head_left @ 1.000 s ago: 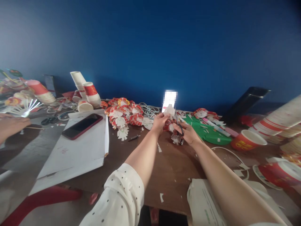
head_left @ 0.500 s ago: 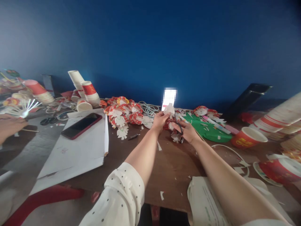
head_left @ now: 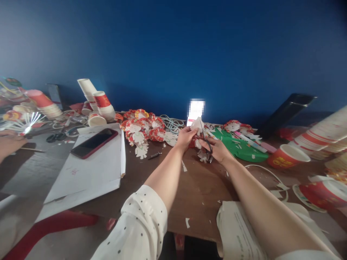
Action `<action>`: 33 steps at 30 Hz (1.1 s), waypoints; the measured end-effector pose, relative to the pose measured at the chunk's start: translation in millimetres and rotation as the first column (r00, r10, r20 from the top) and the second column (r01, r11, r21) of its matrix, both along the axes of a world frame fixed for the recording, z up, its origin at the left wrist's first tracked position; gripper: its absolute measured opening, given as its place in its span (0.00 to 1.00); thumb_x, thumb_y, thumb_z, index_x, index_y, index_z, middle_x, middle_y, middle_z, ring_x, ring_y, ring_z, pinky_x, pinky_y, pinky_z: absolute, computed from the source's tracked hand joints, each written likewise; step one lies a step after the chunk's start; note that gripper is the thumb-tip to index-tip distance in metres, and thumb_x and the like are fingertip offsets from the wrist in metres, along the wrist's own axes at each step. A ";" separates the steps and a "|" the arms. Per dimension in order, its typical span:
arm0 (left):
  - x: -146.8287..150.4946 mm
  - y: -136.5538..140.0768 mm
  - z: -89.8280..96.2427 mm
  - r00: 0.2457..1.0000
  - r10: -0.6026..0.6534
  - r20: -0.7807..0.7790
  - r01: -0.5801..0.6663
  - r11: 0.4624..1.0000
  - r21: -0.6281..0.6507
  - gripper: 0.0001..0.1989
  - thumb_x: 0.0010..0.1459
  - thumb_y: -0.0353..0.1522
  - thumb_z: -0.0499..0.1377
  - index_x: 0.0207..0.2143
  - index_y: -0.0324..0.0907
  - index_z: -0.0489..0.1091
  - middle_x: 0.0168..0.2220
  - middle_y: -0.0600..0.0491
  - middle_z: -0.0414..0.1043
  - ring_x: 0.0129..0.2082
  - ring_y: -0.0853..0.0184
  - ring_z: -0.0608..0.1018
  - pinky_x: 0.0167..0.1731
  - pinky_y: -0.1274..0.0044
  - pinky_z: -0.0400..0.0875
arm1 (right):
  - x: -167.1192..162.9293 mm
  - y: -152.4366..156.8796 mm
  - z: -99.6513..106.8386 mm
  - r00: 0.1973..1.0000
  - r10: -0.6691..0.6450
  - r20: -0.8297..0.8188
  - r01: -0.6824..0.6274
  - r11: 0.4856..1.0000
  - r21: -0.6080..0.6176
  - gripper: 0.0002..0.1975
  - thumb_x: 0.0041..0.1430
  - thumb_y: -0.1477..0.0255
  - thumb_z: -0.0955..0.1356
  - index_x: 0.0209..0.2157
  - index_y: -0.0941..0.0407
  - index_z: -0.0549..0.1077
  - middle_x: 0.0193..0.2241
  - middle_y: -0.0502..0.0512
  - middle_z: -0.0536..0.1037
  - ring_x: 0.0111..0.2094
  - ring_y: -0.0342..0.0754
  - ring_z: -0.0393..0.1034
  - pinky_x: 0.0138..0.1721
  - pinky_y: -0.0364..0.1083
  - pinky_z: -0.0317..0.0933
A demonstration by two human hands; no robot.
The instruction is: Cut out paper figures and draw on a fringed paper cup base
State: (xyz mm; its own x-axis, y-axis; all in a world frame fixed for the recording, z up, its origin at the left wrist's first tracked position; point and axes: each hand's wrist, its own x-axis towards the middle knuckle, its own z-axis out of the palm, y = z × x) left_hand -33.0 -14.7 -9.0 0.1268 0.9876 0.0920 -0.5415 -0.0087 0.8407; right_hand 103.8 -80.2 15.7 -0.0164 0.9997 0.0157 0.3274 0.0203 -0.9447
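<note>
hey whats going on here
A person holds a small white paper piece in the left hand and scissors in the right hand, close together over the brown table. Red-and-white paper cutouts lie heaped to the left. At the far left is another person's hand.

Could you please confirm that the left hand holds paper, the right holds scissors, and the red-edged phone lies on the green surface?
The green surface is wrong: the head view shows the red-edged phone on a white surface. The left hand holds paper, the right hand scissors.
</note>
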 end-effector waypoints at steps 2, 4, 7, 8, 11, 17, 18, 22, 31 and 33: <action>-0.5 0.0 0.2 1.000 -0.003 -0.010 0.003 1.000 0.005 0.17 0.41 0.39 0.71 0.28 0.38 0.71 0.20 0.57 0.70 0.18 0.73 0.70 0.22 0.79 0.63 | 0.0 -1.3 1.1 1.000 0.012 0.009 -0.012 1.000 0.000 0.23 0.46 0.49 0.73 0.31 0.56 0.79 0.21 0.51 0.73 0.23 0.44 0.65 0.26 0.45 0.61; -0.9 -0.1 0.4 1.000 -0.013 -0.011 0.013 1.000 0.005 0.18 0.42 0.40 0.71 0.29 0.38 0.71 0.20 0.57 0.70 0.19 0.73 0.70 0.22 0.79 0.63 | -0.1 -2.7 2.2 1.000 0.025 0.005 -0.025 1.000 -0.001 0.22 0.47 0.49 0.73 0.28 0.55 0.78 0.20 0.51 0.72 0.23 0.44 0.65 0.26 0.45 0.61; -1.6 -0.2 0.4 1.000 -0.027 -0.012 0.027 1.000 0.002 0.18 0.42 0.40 0.71 0.29 0.38 0.71 0.20 0.56 0.69 0.19 0.72 0.70 0.22 0.79 0.63 | -0.4 -4.4 3.4 1.000 0.030 -0.010 -0.030 1.000 -0.003 0.22 0.48 0.48 0.73 0.27 0.55 0.77 0.20 0.51 0.72 0.23 0.44 0.66 0.26 0.45 0.62; -1.8 -0.2 0.4 1.000 -0.028 -0.013 0.028 1.000 0.003 0.18 0.42 0.40 0.71 0.29 0.38 0.71 0.20 0.57 0.69 0.19 0.72 0.70 0.22 0.79 0.62 | -0.4 -4.8 3.7 0.999 0.032 -0.018 -0.032 0.999 -0.003 0.23 0.47 0.48 0.73 0.27 0.55 0.77 0.20 0.51 0.72 0.23 0.45 0.66 0.26 0.45 0.62; -2.3 0.0 0.2 1.000 -0.026 -0.015 0.026 1.000 0.007 0.18 0.42 0.41 0.71 0.28 0.38 0.71 0.19 0.57 0.68 0.18 0.73 0.69 0.21 0.79 0.61 | -0.2 -5.5 4.7 0.998 0.052 -0.038 -0.052 0.999 0.001 0.24 0.46 0.46 0.72 0.26 0.55 0.76 0.19 0.51 0.72 0.23 0.44 0.65 0.25 0.45 0.62; -3.4 -0.9 1.3 0.999 -0.022 -0.033 0.022 1.000 0.002 0.18 0.43 0.40 0.71 0.29 0.38 0.72 0.19 0.57 0.68 0.17 0.74 0.68 0.21 0.80 0.60 | 1.9 -3.5 3.6 0.998 0.047 -0.031 -0.048 0.999 -0.005 0.24 0.44 0.47 0.74 0.22 0.56 0.74 0.20 0.52 0.73 0.22 0.43 0.65 0.23 0.44 0.58; -3.5 -1.1 1.4 0.999 -0.024 -0.029 0.025 1.000 0.002 0.18 0.43 0.40 0.71 0.29 0.38 0.72 0.19 0.57 0.68 0.17 0.74 0.69 0.21 0.80 0.61 | 2.1 -3.0 3.3 0.999 0.042 -0.029 -0.042 0.999 -0.010 0.24 0.43 0.47 0.74 0.23 0.56 0.74 0.20 0.52 0.73 0.22 0.43 0.65 0.23 0.44 0.58; -3.8 -1.7 2.0 0.999 -0.028 -0.027 0.028 1.000 0.001 0.19 0.42 0.41 0.71 0.28 0.38 0.71 0.18 0.58 0.68 0.17 0.73 0.69 0.21 0.79 0.62 | 1.8 -2.5 3.6 0.999 0.033 -0.006 -0.033 0.999 -0.010 0.25 0.42 0.47 0.75 0.23 0.56 0.75 0.19 0.51 0.72 0.21 0.44 0.64 0.23 0.44 0.58; -3.9 -0.9 2.2 0.999 -0.011 -0.042 0.011 1.000 -0.009 0.18 0.42 0.41 0.71 0.26 0.39 0.70 0.17 0.58 0.66 0.16 0.74 0.67 0.20 0.79 0.60 | 1.0 -3.8 7.7 0.997 0.034 0.062 -0.036 0.999 0.032 0.23 0.45 0.47 0.73 0.21 0.54 0.74 0.18 0.51 0.70 0.21 0.44 0.62 0.23 0.46 0.57; -3.7 -0.4 1.6 0.999 -0.005 -0.047 0.004 1.000 -0.009 0.17 0.42 0.41 0.71 0.26 0.39 0.70 0.17 0.58 0.65 0.17 0.74 0.66 0.20 0.79 0.59 | 1.8 -3.1 7.4 0.996 0.040 0.074 -0.042 0.999 0.034 0.23 0.45 0.47 0.73 0.22 0.55 0.75 0.18 0.51 0.70 0.20 0.44 0.62 0.23 0.46 0.57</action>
